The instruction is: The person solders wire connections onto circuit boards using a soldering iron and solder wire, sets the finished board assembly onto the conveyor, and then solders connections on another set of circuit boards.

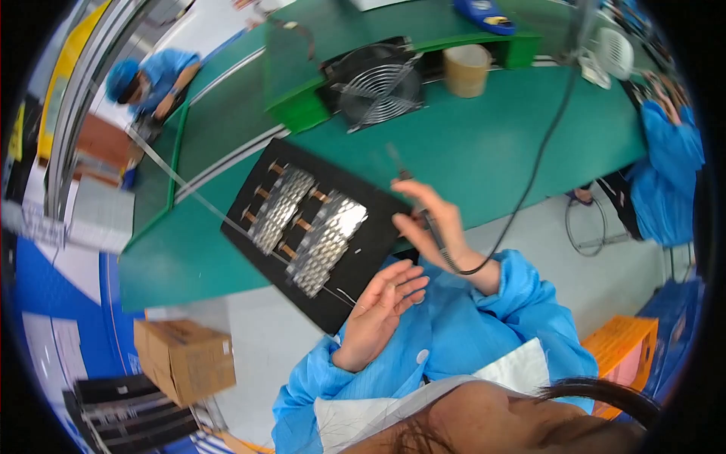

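Note:
My right hand (pixel 435 227) grips a thin soldering iron (pixel 404 178) whose tip points up over the green bench; its black cable (pixel 533 170) runs off to the upper right. My left hand (pixel 378 310) is held flat with fingers spread, holding nothing, just below the near corner of a black mat (pixel 253 185). Two silvery mesh-like metal strips (pixel 281 208) with copper tabs lie side by side on that mat. Both forearms wear blue sleeves.
A black fan with wire grille (pixel 376 89) and a roll of brown tape (pixel 466 69) stand behind on the green bench (pixel 484 144). People in blue coats work at left (pixel 151 79) and right (pixel 669 163). A cardboard box (pixel 185 359) and an orange crate (pixel 624 352) sit on the floor.

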{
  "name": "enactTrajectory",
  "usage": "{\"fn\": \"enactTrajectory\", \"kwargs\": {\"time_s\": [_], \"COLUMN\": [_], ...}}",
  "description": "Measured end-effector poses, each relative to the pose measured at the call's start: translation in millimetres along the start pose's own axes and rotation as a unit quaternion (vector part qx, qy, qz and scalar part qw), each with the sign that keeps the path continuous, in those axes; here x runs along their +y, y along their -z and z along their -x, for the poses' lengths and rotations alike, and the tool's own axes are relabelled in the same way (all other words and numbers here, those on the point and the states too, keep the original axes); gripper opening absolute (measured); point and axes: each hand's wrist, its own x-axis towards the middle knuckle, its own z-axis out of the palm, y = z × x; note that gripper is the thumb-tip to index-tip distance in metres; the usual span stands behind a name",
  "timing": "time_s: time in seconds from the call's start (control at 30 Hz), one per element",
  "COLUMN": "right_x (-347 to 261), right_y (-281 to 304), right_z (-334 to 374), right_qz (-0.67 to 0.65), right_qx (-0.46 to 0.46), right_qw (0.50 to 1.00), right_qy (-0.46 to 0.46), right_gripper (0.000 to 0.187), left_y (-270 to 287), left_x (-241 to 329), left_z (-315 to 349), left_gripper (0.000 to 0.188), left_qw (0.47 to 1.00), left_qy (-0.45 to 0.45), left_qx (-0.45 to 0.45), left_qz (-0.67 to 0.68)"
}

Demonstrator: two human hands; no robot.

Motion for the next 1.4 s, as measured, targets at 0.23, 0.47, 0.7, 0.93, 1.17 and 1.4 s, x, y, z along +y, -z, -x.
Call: {"fn": "enactTrajectory", "kwargs": {"time_s": [0.23, 0.47, 0.7, 0.93, 1.17, 1.4], "right_x": [-0.4, 29.7, 28.2, 10.5, 19.6, 23.4], "right_y": [-34.7, 4.7, 10.5, 21.2, 40.9, 50.0], "right_z": [-42.4, -65.6, -40.6, -6.5, -35.9, -46.0], "right_qz": [-0.082, -0.126, -0.028, 0.155, 0.203, 0.207], "right_qx": [0.156, 0.222, 0.215, 0.148, 0.138, 0.137], "right_qw": [0.984, 0.967, 0.976, 0.977, 0.968, 0.967], "right_qy": [-0.034, -0.025, 0.008, 0.012, 0.052, 0.058], "right_gripper": [0.041, 0.039, 0.039, 0.036, 0.032, 0.033], "left_y": [40.2, 101.5, 199.4, 153.1, 129.9, 123.1], "left_x": [112.1, 167.2, 212.3, 193.2, 171.6, 169.4], "left_z": [56.9, 26.4, -2.5, 3.2, 0.1, -10.6], "left_gripper": [0.035, 0.028, 0.026, 0.025, 0.022, 0.024], "left_qw": [0.979, 0.849, 0.688, 0.777, 0.822, 0.805], "left_qy": [-0.051, -0.249, -0.276, -0.108, -0.063, -0.052], "left_qx": [0.066, 0.280, 0.366, 0.320, 0.262, 0.259], "left_qz": [-0.185, -0.373, -0.562, -0.531, -0.502, -0.531]}}
